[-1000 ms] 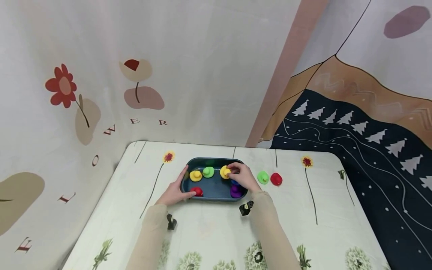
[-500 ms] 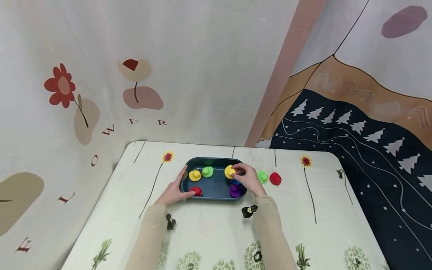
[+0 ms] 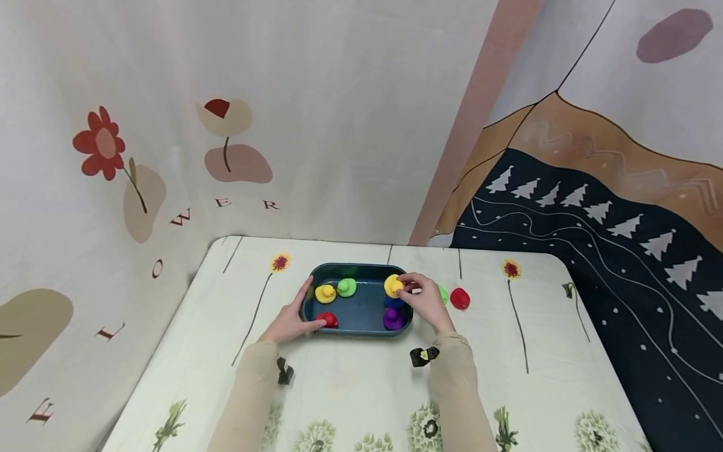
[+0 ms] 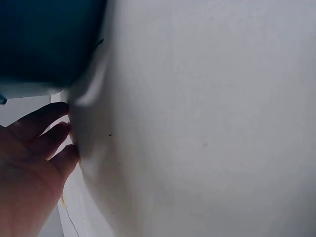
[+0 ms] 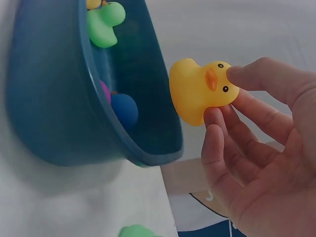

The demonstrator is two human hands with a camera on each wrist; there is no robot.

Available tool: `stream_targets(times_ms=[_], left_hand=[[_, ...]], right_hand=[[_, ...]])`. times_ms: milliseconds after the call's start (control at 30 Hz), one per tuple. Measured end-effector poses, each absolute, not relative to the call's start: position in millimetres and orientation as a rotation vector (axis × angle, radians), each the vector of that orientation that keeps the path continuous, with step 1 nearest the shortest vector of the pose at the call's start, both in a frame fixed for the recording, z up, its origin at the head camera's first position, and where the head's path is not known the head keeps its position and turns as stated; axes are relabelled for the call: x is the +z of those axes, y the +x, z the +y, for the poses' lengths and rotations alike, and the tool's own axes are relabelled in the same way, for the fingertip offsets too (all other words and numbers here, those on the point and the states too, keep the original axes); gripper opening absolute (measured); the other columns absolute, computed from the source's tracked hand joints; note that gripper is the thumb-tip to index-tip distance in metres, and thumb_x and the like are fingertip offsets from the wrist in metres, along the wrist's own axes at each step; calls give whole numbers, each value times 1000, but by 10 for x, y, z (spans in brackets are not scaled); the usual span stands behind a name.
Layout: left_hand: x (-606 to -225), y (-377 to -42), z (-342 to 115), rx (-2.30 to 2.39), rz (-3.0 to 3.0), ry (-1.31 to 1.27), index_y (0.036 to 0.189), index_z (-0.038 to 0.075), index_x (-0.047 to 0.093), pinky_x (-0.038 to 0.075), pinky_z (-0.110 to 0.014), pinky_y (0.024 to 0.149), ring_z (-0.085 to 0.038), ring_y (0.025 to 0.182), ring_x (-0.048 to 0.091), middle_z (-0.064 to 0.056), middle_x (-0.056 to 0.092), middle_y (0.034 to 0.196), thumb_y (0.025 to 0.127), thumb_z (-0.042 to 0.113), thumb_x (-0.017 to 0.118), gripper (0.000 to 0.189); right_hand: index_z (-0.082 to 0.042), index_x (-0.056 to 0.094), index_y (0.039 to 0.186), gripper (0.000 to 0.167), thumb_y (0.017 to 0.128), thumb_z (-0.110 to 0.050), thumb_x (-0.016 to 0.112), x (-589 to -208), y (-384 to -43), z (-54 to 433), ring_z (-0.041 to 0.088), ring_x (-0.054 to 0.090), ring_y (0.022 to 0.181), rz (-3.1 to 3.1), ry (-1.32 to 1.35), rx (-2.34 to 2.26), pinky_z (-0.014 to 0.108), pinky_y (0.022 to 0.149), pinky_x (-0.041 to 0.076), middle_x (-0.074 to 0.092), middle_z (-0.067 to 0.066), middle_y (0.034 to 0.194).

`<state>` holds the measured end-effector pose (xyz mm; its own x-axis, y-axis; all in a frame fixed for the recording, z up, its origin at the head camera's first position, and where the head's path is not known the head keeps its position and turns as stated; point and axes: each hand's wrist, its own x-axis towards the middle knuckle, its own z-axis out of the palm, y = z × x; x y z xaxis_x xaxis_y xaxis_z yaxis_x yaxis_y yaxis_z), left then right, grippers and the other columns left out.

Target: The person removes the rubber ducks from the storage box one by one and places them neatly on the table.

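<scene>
My left hand [image 3: 288,323] rests at the left end of the dark blue tray [image 3: 361,329], fingers extended along its wall and thumb at the near rim beside a red duck [image 3: 327,320]. In the left wrist view, the extended fingers [image 4: 40,121] lie beside the tray. My right hand [image 3: 426,301] pinches a yellow rubber duck [image 5: 190,91] by its head, thumb on one side and fingers below. That duck overlaps the tray's far right corner in the head view. Inside the tray are another yellow duck [image 3: 325,294], a green duck [image 3: 346,287], a purple duck [image 3: 393,319] and a partly hidden blue duck [image 3: 393,302].
Right of the tray, a red duck [image 3: 460,299] lies on the patterned tablecloth [image 3: 350,376]. Beside it a green duck [image 3: 444,295] is partly covered by my right hand. Printed curtains hang behind the table, and a black wrist camera [image 3: 423,356] sits by my right wrist.
My right hand has carried the yellow duck rightward across the tray to its far right corner, now partly covering the outside green duck. My left hand has stayed at the tray's left end.
</scene>
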<state>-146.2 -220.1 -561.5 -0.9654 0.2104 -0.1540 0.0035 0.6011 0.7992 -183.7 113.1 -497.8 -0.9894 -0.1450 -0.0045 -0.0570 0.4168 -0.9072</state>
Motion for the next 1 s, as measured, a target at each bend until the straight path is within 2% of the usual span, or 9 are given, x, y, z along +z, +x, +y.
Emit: stream_targets(times_ms=[133, 200, 300, 733, 1000], left_hand=[[-5620, -1469, -2210, 1296, 2601, 189, 155, 37, 3, 39, -59, 96, -40, 114, 50, -21, 22, 155, 81, 43, 77, 105], [-5629, -1474, -2214, 1300, 2600, 197, 155, 38, 3, 36, -61, 99, -44, 122, 45, -20, 20, 156, 81, 43, 77, 105], [-5640, -1483, -2215, 1307, 2596, 207, 155, 38, 4, 34, -61, 100, -46, 126, 41, -19, 20, 157, 81, 42, 77, 104], [-5637, -1499, -2207, 1320, 2581, 209, 155, 38, 4, 34, -62, 99, -46, 123, 43, -21, 19, 156, 81, 43, 77, 104], [-5630, -1490, -2201, 1316, 2579, 193, 155, 38, 4, 34, -62, 100, -46, 124, 43, -20, 19, 157, 81, 42, 77, 104]], right_hand=[[-4, 67, 114, 27, 87, -6, 70, -4962, -1823, 1194, 27, 58, 99, 2571, -156, -1654, 39, 85, 50, 63, 10, 112], [-3, 67, 115, 28, 87, -6, 70, -4951, -1812, 1236, 27, 58, 100, 2573, -147, -1658, 39, 86, 50, 63, 11, 114], [-3, 67, 115, 28, 87, -6, 70, -4942, -1801, 1304, 27, 58, 100, 2594, -131, -1651, 39, 85, 51, 64, 12, 114], [0, 68, 111, 26, 85, -2, 71, -4971, -1768, 1550, 27, 60, 94, 2634, -85, -1709, 32, 79, 53, 66, 14, 110], [-1, 67, 114, 27, 87, -4, 70, -5028, -1706, 1705, 27, 59, 96, 2663, -45, -1666, 30, 79, 48, 64, 14, 115]])
